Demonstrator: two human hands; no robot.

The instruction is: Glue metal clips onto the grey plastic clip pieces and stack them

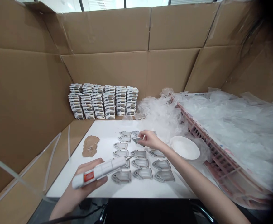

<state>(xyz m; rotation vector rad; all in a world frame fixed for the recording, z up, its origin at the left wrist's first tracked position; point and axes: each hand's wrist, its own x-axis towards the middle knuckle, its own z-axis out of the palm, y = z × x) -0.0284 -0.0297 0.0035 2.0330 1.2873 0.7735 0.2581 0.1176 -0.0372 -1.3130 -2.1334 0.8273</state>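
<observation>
My left hand is wrapped round a white glue gun with a red label. Its thin metal nozzle points right, over the rows of grey frame-shaped parts on the white table. Farther back, my right hand pinches a small grey frame-shaped part in the second row, its fingers hiding part of it. Each flat grey part has a pointed end on the left and a clear-looking window.
Tall stacks of similar parts stand along the cardboard wall. A brown glue-spotted patch lies on the table's left. A white bowl, a heap of clear plastic pieces and a pink basket filled with more are at right.
</observation>
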